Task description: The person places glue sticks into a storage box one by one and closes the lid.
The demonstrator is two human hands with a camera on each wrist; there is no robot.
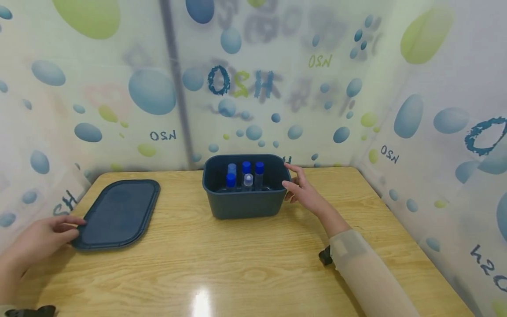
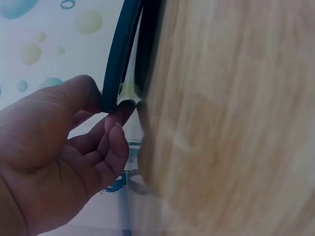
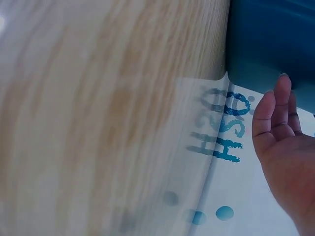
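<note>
A dark blue-grey plastic bin (image 1: 245, 206) stands upright towards the back of the table. Inside it are several clear tubes with blue caps (image 1: 259, 168) and a small tube with a clear tip (image 1: 247, 180). My right hand (image 1: 306, 193) is at the bin's right end, thumb and forefinger at the rim; in the right wrist view its other fingers (image 3: 281, 105) reach nearly straight to the outer wall. On the left lies a flat dark lid (image 1: 119, 213). My left hand (image 1: 43, 240) pinches its left edge between thumb and fingers, seen close in the left wrist view.
The wooden table (image 1: 237, 264) has a glossy top that reflects light. Behind and at both sides hang white curtains (image 1: 253, 119) printed with blue and green dots and lettering. A black strap piece (image 1: 325, 255) shows under the right sleeve.
</note>
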